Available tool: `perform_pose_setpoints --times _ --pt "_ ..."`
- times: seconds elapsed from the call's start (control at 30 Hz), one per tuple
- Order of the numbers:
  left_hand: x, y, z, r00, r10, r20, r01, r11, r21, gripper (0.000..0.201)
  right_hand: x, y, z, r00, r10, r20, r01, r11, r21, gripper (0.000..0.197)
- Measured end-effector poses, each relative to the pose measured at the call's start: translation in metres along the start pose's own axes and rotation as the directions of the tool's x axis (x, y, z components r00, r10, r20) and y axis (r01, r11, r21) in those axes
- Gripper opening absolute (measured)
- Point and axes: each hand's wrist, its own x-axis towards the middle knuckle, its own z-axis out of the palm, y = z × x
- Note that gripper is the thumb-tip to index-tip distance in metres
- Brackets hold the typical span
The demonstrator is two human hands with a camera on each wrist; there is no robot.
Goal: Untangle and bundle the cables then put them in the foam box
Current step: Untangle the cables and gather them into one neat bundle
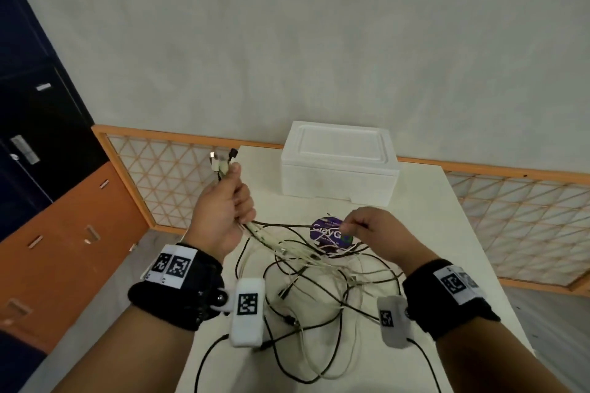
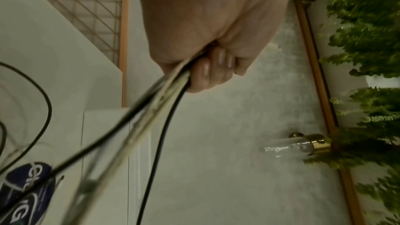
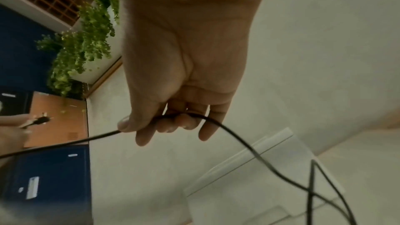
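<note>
My left hand [image 1: 228, 204] is raised over the table's left edge and grips a bunch of black and white cables [image 2: 173, 83], their plugs [image 1: 223, 161] sticking out above the fist. The strands run down to a loose tangle of cables [image 1: 319, 284] on the white table [image 1: 447, 249]. Further right, my right hand [image 1: 360, 226] pinches one black cable [image 3: 216, 122] between thumb and fingers, above the tangle. The white foam box [image 1: 340, 163] stands at the table's far edge with its lid on.
A round purple sticker [image 1: 329, 231] lies on the table under the cables. An orange-framed lattice screen [image 1: 166, 175] runs behind the table. Orange and dark blue cabinets [image 1: 64, 217] stand to the left. Green plants [image 2: 368, 57] show in the wrist views.
</note>
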Motion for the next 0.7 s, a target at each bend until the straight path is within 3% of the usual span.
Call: perform_pose_setpoints --times 0.13,0.2,0.33,0.4,0.47,0.53,0.6,0.7 --pt "-0.007 -0.006 -0.010 0.999 -0.021 -0.031 0.025 0.991 0.129 0.029 0.003 0.008 -0.019 0.996 0.009 -0.088 -0.016 0.997 -0.078 0.014" --pt "-0.012 -0.020 -0.002 1.000 -0.024 -0.003 0.024 0.961 0.274 0.031 0.007 -0.005 -0.020 0.994 -0.064 -0.094 0.056 0.995 -0.086 0.011" --pt "-0.022 -0.045 0.033 0.987 -0.027 0.161 -0.075 0.800 0.595 0.019 0.014 -0.051 -0.004 0.940 -0.338 -0.039 0.325 0.926 -0.192 0.009" --pt "-0.026 -0.048 0.044 0.980 -0.040 0.194 -0.102 0.737 0.668 0.026 0.017 -0.059 -0.004 0.928 -0.367 -0.071 0.352 0.922 -0.161 0.008" --pt "-0.030 -0.037 0.044 0.991 0.072 0.109 -0.124 0.779 0.615 0.031 0.018 -0.048 -0.010 0.958 -0.265 -0.109 0.253 0.961 -0.116 0.010" --pt "-0.030 -0.018 0.034 0.980 0.199 0.019 -0.189 0.888 0.419 0.028 0.015 -0.017 -0.015 0.983 -0.130 -0.133 0.113 0.986 -0.123 0.018" --pt "-0.025 0.001 0.022 0.956 0.293 -0.013 -0.286 0.940 0.187 0.020 0.010 0.018 -0.020 0.993 0.062 -0.098 -0.083 0.968 -0.235 0.026" --pt "-0.018 0.009 0.017 0.957 0.289 0.003 -0.289 0.954 0.075 0.025 0.007 0.041 -0.023 0.966 0.255 -0.036 -0.249 0.890 -0.381 0.032"
